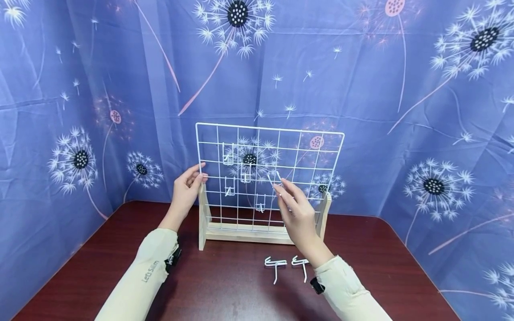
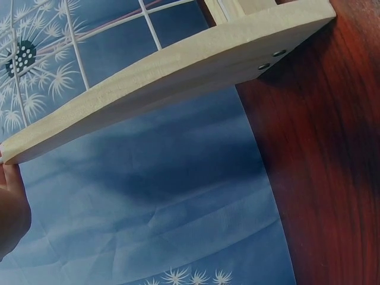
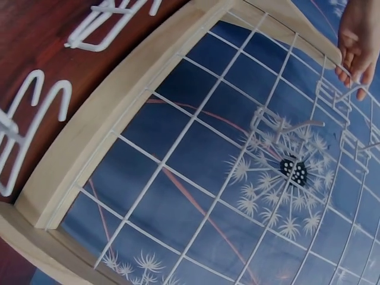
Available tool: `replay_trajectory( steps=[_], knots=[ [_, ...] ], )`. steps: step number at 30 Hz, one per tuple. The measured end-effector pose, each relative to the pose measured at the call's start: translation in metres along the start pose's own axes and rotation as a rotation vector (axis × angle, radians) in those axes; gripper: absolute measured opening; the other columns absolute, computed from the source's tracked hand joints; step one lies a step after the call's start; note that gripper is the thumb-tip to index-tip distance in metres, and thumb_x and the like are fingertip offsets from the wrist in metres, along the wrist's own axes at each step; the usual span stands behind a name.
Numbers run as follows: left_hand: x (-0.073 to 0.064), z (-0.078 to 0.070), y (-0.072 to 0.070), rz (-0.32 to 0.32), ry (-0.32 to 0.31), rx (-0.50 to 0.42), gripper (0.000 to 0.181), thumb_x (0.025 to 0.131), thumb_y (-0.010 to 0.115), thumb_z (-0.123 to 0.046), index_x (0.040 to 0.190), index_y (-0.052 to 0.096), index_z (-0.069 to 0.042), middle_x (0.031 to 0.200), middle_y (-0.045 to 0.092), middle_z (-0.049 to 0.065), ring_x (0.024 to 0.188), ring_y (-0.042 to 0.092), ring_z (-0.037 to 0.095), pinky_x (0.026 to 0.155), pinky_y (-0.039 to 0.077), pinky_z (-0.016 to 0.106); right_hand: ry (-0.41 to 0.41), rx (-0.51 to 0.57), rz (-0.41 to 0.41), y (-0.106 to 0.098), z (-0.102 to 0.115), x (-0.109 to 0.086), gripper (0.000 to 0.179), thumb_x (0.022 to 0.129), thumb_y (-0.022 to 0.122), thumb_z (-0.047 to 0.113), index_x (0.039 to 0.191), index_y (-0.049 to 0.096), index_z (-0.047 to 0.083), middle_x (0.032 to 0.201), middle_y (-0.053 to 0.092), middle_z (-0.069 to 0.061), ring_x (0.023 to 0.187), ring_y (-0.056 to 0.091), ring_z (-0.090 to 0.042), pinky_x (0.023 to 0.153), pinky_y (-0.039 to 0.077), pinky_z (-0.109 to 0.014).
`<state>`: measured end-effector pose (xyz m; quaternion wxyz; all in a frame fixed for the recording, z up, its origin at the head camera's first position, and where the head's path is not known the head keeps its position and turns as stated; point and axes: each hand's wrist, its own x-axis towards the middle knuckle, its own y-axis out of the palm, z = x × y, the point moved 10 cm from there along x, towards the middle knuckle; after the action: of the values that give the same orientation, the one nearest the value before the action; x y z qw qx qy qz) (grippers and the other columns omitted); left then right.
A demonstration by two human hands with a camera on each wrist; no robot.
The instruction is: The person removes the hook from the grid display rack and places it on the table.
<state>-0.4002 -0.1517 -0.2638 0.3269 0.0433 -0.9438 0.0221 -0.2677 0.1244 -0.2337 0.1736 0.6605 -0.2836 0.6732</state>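
A white wire grid panel [image 1: 270, 130] stands upright in a wooden stand [image 1: 249, 237]. My left hand [image 1: 185, 187] holds the panel's left edge, thumb and fingers around the side wire just above the wooden upright. My right hand [image 1: 298, 214] pinches a white wire hook [image 1: 270, 179] in front of the grid's right half, its two prongs pointing up. Most of that hook is hidden by the fingers. Several white hooks hang on the left and middle of the grid, among them an upper one [image 1: 228, 158] and a lower one [image 1: 260, 207].
Two more white hooks, a left one [image 1: 275, 263] and a right one [image 1: 300, 262], lie on the dark red table [image 1: 225, 281] before the stand, near my right forearm. A blue dandelion-print curtain [image 1: 160, 111] surrounds the table's back and sides.
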Motion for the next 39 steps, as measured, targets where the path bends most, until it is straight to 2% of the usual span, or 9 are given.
replay_trajectory(
  steps=[4,8,11,19,33,39],
  knots=[
    [0.0,0.0,0.0,0.001,-0.005,-0.004,0.034,0.095,0.052,0.005,0.129,0.055,0.008,0.101,0.061,0.036,0.079,0.065,-0.001,0.076,0.056,0.018,-0.036,-0.039,0.027,0.001,0.008,-0.006,0.021,0.098,0.055,0.011,0.109,0.071,0.003,0.114,0.065,-0.019,0.097,0.065,-0.032,0.067,0.059,-0.034],
    [0.0,0.0,0.0,0.002,-0.007,-0.001,0.034,0.096,0.052,0.005,0.129,0.055,0.008,0.101,0.061,0.036,0.079,0.064,-0.002,0.077,0.056,0.018,-0.072,-0.039,0.05,0.004,0.015,-0.012,0.021,0.098,0.054,0.011,0.108,0.071,0.003,0.112,0.066,-0.019,0.095,0.066,-0.032,0.066,0.058,-0.036],
    [-0.001,0.0,0.0,-0.001,-0.002,-0.002,0.034,0.095,0.052,0.006,0.129,0.055,0.009,0.101,0.061,0.036,0.079,0.064,-0.002,0.077,0.056,0.017,-0.09,-0.028,0.081,0.007,0.019,-0.017,0.022,0.099,0.052,0.011,0.108,0.071,0.004,0.112,0.066,-0.018,0.093,0.066,-0.031,0.064,0.058,-0.034],
    [0.0,-0.001,0.0,-0.007,0.018,-0.012,0.034,0.095,0.053,0.006,0.128,0.056,0.008,0.099,0.062,0.036,0.08,0.066,0.006,0.077,0.056,0.018,-0.15,0.004,0.152,0.016,0.027,-0.032,0.023,0.099,0.053,0.012,0.107,0.071,0.002,0.111,0.066,-0.019,0.096,0.066,-0.03,0.082,0.058,-0.035],
    [-0.001,-0.003,0.001,0.008,0.016,0.01,0.034,0.095,0.052,0.006,0.129,0.055,0.009,0.101,0.062,0.036,0.08,0.064,-0.002,0.077,0.057,0.02,-0.258,0.036,0.215,0.024,0.037,-0.054,0.024,0.099,0.051,0.011,0.109,0.071,0.002,0.112,0.066,-0.02,0.095,0.067,-0.029,0.081,0.058,-0.032],
    [-0.001,-0.003,0.001,0.01,0.005,0.021,0.034,0.096,0.052,0.005,0.13,0.055,0.008,0.101,0.062,0.035,0.08,0.064,-0.003,0.076,0.056,0.02,-0.282,0.032,0.283,0.03,0.039,-0.065,0.026,0.101,0.05,0.014,0.11,0.071,0.004,0.114,0.065,-0.018,0.098,0.066,-0.029,0.085,0.057,-0.034]
  ],
)
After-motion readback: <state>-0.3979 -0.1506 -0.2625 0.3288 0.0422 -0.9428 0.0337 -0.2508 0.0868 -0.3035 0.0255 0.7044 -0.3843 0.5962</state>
